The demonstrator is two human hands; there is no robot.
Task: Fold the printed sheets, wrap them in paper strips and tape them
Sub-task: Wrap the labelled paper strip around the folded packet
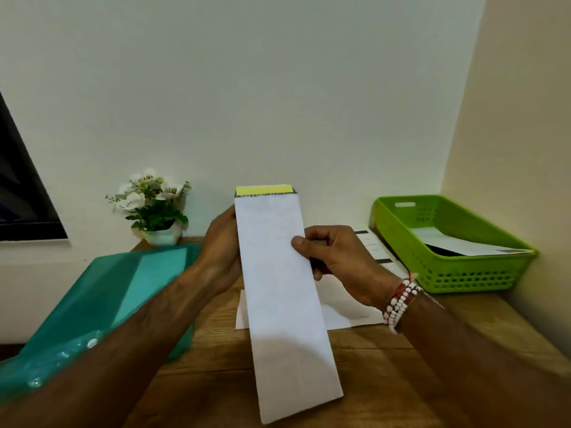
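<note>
Folded sheet point(278, 288): held up over mid-worktop point(386, 381), yellow band topmost. Left hand point(221, 248) grips its left edge; right hand point(336, 261) pinches the right edge, thumb in front. Likely risks: the unheld lower end springs open; an uneven grip skews the layers.

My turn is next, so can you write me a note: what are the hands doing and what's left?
Left hand holds the folded sheet by its left edge, near the top.
Right hand pinches its right edge.
The sheet is held up over the table, a yellow band at its top.
Loose paper lies flat on the table; more sits in the green basket.
Done: this sheet looks folded.
Left: wrap it in a strip, tape it; no tape in view.
</note>
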